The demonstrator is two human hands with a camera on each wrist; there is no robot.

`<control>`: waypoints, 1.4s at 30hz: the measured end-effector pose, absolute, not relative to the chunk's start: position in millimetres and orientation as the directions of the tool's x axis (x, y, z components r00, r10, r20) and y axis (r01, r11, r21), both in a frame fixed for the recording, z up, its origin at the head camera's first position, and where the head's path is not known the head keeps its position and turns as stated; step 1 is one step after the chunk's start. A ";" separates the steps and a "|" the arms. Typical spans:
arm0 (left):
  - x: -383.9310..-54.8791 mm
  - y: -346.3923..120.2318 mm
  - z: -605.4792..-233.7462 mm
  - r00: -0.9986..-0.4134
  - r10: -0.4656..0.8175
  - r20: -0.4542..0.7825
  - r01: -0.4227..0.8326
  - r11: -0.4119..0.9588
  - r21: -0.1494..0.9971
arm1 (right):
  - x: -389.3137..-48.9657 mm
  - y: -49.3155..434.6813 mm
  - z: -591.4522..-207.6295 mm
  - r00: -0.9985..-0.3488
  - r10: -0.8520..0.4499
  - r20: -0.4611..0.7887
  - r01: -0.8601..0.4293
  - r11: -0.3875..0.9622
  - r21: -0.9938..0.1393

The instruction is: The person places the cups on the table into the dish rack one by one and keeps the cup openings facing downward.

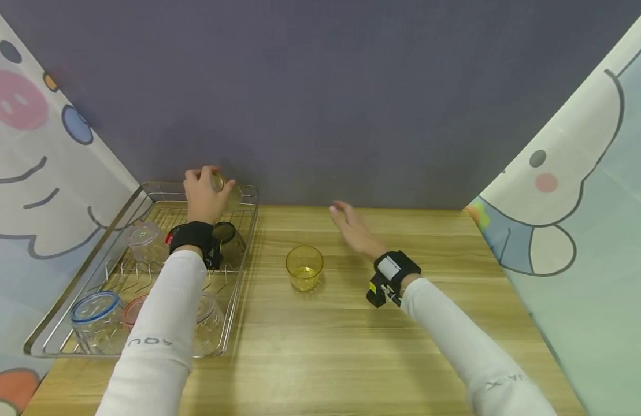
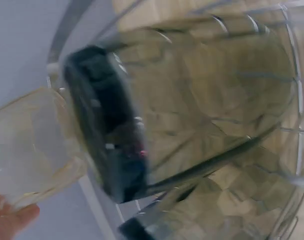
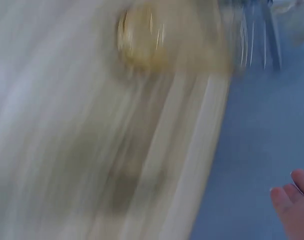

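Over the back of the wire dish rack, my left hand (image 1: 204, 193) grips a pale see-through glass (image 1: 234, 197), its thumb curled against the side. In the left wrist view that glass (image 2: 34, 150) is tilted close to a dark-rimmed faceted glass (image 2: 202, 105), and whether the two touch I cannot tell. My right hand (image 1: 355, 232) hovers over the table's back part with nothing in it, fingers extended. Left of it, an amber glass (image 1: 304, 268) stands upright on the wood, apart from both hands. The right wrist view is heavily blurred.
The metal dish rack (image 1: 237, 323) takes up the table's left side. In it are a blue-rimmed jar (image 1: 95, 319), a red-rimmed one (image 1: 135, 309) partly behind my sleeve, a clear glass (image 1: 145, 242) and a dark-lidded glass (image 1: 230, 245). A grey wall (image 1: 362, 115) closes off the back.
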State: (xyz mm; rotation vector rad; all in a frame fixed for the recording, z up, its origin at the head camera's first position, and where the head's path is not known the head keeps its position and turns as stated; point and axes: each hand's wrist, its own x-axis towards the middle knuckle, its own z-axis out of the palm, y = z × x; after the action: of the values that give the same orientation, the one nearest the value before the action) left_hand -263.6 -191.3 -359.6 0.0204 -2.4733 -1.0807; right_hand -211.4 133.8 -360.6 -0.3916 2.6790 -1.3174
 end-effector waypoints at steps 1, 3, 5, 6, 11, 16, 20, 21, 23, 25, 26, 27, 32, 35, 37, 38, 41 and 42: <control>-263.4 -191.7 -362.8 -0.904 -0.182 0.386 0.159 0.695 0.701 | -208.0 127.9 -360.9 -0.956 -0.291 -0.031 -0.145 0.563 -0.814; -263.7 -192.2 -370.3 -0.905 -0.181 0.386 0.157 0.700 0.696 | -201.9 116.5 -361.9 -0.947 -0.309 -0.089 -0.088 0.516 -0.852; -264.2 -191.8 -377.2 -0.907 -0.185 0.377 0.148 0.700 0.698 | -197.2 105.1 -363.4 -0.935 -0.333 -0.117 -0.048 0.449 -0.892; -264.3 -191.6 -380.2 -0.911 -0.186 0.369 0.141 0.699 0.701 | -195.2 99.7 -364.1 -0.930 -0.346 -0.126 -0.032 0.416 -0.909; -264.7 -191.9 -391.8 -0.919 -0.195 0.342 0.120 0.688 0.716 | -187.8 77.8 -364.4 -0.909 -0.400 -0.119 -0.013 0.313 -0.950; -267.1 -196.2 -401.3 -0.929 -0.187 0.320 0.107 0.692 0.714 | -183.3 65.3 -362.0 -0.902 -0.413 -0.126 0.014 0.264 -0.965; -267.1 -198.7 -406.2 -0.939 -0.176 0.297 0.090 0.706 0.703 | -177.5 54.5 -360.7 -0.890 -0.415 -0.186 0.076 0.266 -0.961; -266.8 -199.3 -407.4 -0.940 -0.172 0.293 0.088 0.711 0.698 | -175.4 51.9 -360.6 -0.884 -0.419 -0.207 0.092 0.278 -0.956; -265.6 -200.1 -409.8 -0.946 -0.166 0.280 0.079 0.715 0.695 | -170.7 47.0 -360.9 -0.868 -0.433 -0.244 0.120 0.293 -0.949; -264.3 -200.6 -412.0 -0.950 -0.165 0.266 0.070 0.716 0.695 | -166.5 41.8 -361.9 -0.848 -0.452 -0.276 0.144 0.305 -0.941; -263.7 -200.7 -412.7 -0.951 -0.166 0.262 0.066 0.717 0.693 | -164.7 39.2 -362.4 -0.838 -0.463 -0.288 0.151 0.310 -0.939; -263.5 -201.0 -413.6 -0.951 -0.169 0.261 0.062 0.719 0.692 | -163.0 36.6 -362.9 -0.828 -0.472 -0.303 0.155 0.326 -0.933; -263.1 -200.5 -413.9 -0.951 -0.173 0.256 0.049 0.733 0.678 | -156.6 25.6 -364.9 -0.789 -0.517 -0.330 0.157 0.350 -0.923; -262.1 -200.2 -413.9 -0.952 -0.183 0.247 0.029 0.745 0.666 | -153.5 22.0 -366.3 -0.772 -0.537 -0.340 0.152 0.363 -0.919; -260.7 -199.5 -413.6 -0.953 -0.193 0.235 0.009 0.754 0.657 | -151.7 20.9 -367.4 -0.764 -0.544 -0.346 0.144 0.380 -0.914; -259.7 -198.8 -413.0 -0.953 -0.197 0.231 0.002 0.756 0.655 | -151.0 20.3 -367.5 -0.761 -0.548 -0.347 0.140 0.383 -0.913; -258.2 -196.6 -412.1 -0.956 -0.200 0.216 -0.015 0.765 0.644 | -149.8 18.8 -368.1 -0.760 -0.547 -0.351 0.128 0.403 -0.906; -258.3 -196.0 -411.9 -0.957 -0.200 0.211 -0.018 0.767 0.641 | -149.5 18.3 -367.9 -0.760 -0.547 -0.351 0.124 0.407 -0.905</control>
State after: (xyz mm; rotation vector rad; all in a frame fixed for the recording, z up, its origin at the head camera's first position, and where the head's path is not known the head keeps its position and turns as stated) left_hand -258.3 -196.0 -411.9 0.1699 -2.6955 -0.9743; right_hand -149.5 18.3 -367.9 -0.3586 2.0413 -1.3861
